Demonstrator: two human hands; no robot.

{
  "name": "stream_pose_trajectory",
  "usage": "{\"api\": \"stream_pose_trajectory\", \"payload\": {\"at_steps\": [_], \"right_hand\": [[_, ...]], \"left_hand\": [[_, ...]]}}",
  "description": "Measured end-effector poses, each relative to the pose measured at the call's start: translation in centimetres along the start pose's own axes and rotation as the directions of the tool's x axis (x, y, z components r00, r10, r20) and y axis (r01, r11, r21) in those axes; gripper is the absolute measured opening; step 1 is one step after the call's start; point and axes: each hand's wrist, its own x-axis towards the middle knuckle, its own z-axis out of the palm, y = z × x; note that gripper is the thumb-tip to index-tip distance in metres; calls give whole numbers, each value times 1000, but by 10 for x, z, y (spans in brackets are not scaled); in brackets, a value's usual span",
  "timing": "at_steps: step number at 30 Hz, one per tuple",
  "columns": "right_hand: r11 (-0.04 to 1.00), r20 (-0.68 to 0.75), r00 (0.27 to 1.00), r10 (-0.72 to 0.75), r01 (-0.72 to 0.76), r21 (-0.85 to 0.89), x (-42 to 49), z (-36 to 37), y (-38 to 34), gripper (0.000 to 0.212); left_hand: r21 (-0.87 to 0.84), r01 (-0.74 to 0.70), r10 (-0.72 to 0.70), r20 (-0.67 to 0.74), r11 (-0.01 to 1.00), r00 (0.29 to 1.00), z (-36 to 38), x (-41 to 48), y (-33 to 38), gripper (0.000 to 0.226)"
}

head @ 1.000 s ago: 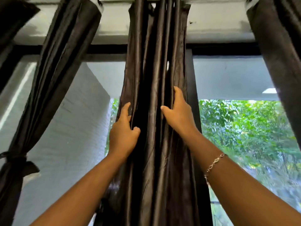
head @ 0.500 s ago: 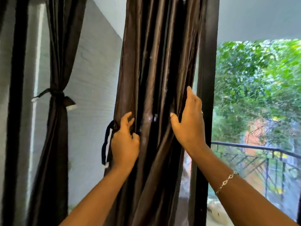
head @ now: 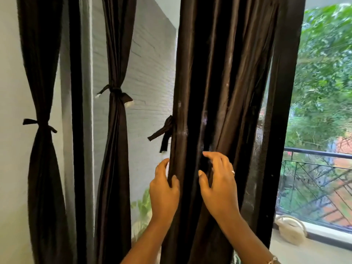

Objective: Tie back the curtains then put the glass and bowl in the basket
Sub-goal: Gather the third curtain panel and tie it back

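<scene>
Blurred basket (head: 291, 233); left hand (head: 163, 195) fingertips hidden behind curtain (head: 219, 73).

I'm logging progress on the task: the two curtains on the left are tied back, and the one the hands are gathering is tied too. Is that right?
Not quite. The head view shows the far-left curtain and middle curtain tied back, but the third curtain, gripped by the left hand and right hand, is untied: its tie hangs loose at its left edge.
</scene>
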Motion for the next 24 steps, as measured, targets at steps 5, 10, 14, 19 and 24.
{"api": "stream_pose_trajectory", "payload": {"at_steps": [5,10,14,19,24], "right_hand": [[974,0,984,178,-176,144,-11,30,3,43],[890,-7,911,413,-401,217,13,62,7,48],[853,-10,871,492,-480,205,42,85,2,63],[833,-61,831,552,-553,8,58,109,-5,39],[824,10,850,526,-507,-252,40,123,-18,18]], "left_hand": [[-189,93,-90,27,977,996,4,-2,-1,38],[-268,126,-92,137,955,986,6,15,-10,37],[-297,104,-29,247,949,968,1,60,-11,46],[-334,94,52,403,938,914,15,92,-13,43],[-357,87,77,420,930,904,28,101,-19,67]]}}
